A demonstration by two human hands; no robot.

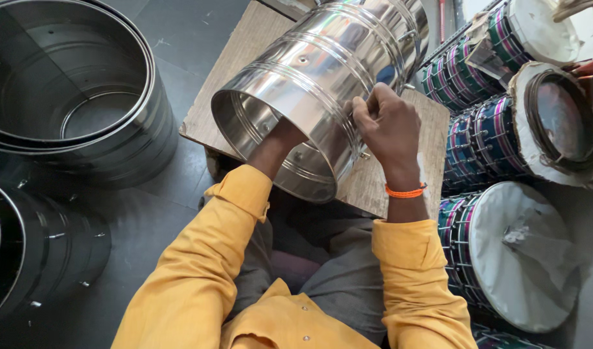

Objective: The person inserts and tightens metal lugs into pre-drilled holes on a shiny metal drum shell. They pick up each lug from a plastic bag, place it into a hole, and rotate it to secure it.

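A shiny steel drum shell (322, 71) lies on its side on a wooden board (245, 45), its open end toward me. My left hand (285, 134) reaches inside the shell through the open end; the fingers are hidden by the metal wall. My right hand (385, 123) is closed against the outside of the shell near a small metal fitting on the wall, pinching something too small to make out. An orange band circles my right wrist. Both sleeves are yellow.
Stacked dark metal shells (70, 97) stand at the left, with more (31, 245) at the lower left. Finished drums with coloured lacing and white heads (516, 252) are piled at the right. The floor is dark.
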